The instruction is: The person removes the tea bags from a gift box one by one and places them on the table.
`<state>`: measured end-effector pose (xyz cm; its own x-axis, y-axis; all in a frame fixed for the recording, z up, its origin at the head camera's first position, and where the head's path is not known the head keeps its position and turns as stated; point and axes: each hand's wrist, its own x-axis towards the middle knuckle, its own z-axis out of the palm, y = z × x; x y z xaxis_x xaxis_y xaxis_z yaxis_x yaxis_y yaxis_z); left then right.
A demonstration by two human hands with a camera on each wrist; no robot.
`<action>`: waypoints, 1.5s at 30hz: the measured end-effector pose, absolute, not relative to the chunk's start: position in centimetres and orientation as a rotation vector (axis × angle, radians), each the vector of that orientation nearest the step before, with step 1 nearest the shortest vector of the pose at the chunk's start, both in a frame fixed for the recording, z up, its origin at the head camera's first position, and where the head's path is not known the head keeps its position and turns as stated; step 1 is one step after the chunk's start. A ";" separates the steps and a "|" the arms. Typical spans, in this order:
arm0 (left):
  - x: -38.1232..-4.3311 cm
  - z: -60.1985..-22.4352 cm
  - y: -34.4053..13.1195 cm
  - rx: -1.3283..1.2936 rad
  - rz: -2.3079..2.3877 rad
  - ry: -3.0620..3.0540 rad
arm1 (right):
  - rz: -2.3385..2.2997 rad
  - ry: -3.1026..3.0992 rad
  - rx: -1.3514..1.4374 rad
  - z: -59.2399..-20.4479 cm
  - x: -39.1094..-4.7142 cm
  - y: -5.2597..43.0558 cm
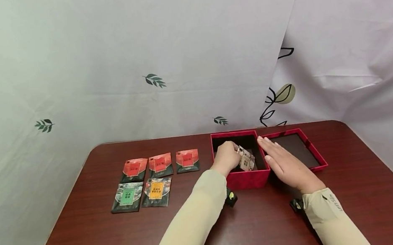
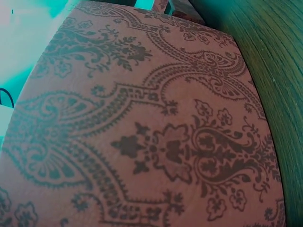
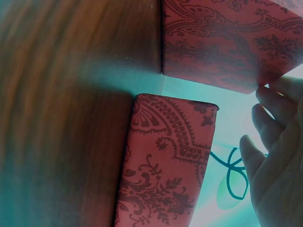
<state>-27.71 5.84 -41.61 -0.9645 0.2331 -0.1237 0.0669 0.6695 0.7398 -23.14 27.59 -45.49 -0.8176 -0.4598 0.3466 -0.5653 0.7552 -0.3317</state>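
Observation:
In the head view a red patterned box [image 1: 248,180] with a dark inside stands open on the table. My left hand [image 1: 226,157] reaches into it with curled fingers and pinches the edge of a beige-brown patterned sachet [image 1: 246,160]; the fingertips are partly hidden. My right hand [image 1: 287,162] rests its straight fingers against the box's right wall. From the right wrist, the fingers [image 3: 277,106] touch the box's corner. The left wrist view shows only the box's patterned outer side [image 2: 156,142] up close.
The box's lid [image 1: 311,148] lies inside up, right of the box. To the left are three red sachets [image 1: 160,165] in a row, with a green-labelled sachet [image 1: 127,197] and a yellow-labelled sachet [image 1: 157,192] before them. Behind the table [image 1: 95,239] hangs a pale curtain.

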 end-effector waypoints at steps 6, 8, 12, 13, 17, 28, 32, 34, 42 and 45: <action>-27.5 -41.4 5.7 0.263 1.273 2.681 | 0.631 -2.706 0.811 -45.4 -23.1 27.6; -27.4 -41.3 5.6 0.279 1.300 2.689 | 0.629 -2.708 0.810 -45.3 -23.2 27.5; -27.1 -40.8 5.3 0.306 1.319 2.723 | 0.626 -2.721 0.803 -45.3 -23.2 27.5; -27.1 -40.7 5.2 0.314 1.326 2.727 | 0.626 -2.722 0.802 -45.3 -23.2 27.5; -26.8 -40.1 4.6 0.338 1.376 2.727 | 0.630 -2.723 0.807 -45.3 -23.2 27.5; -26.3 -39.5 2.3 0.340 1.585 2.682 | 0.623 -2.746 0.788 -45.1 -23.0 27.6; -26.3 -39.4 1.2 0.330 1.671 2.611 | 0.623 -2.740 0.791 -45.0 -22.9 27.5; -26.3 -39.4 0.6 0.326 1.722 2.554 | 0.626 -2.745 0.786 -45.0 -22.9 27.5; -26.0 -39.1 -1.8 0.254 1.955 2.277 | 0.635 -2.785 0.764 -44.9 -22.7 27.3; -26.0 -38.9 -2.6 0.235 2.020 2.196 | 0.633 -2.778 0.762 -45.0 -22.7 27.3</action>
<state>-26.02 -2.58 -38.86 -0.9768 0.2142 -0.0033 0.0145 0.0818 0.9965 -22.66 27.33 -44.97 -0.8492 -0.4413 0.2900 -0.5234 0.7763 -0.3512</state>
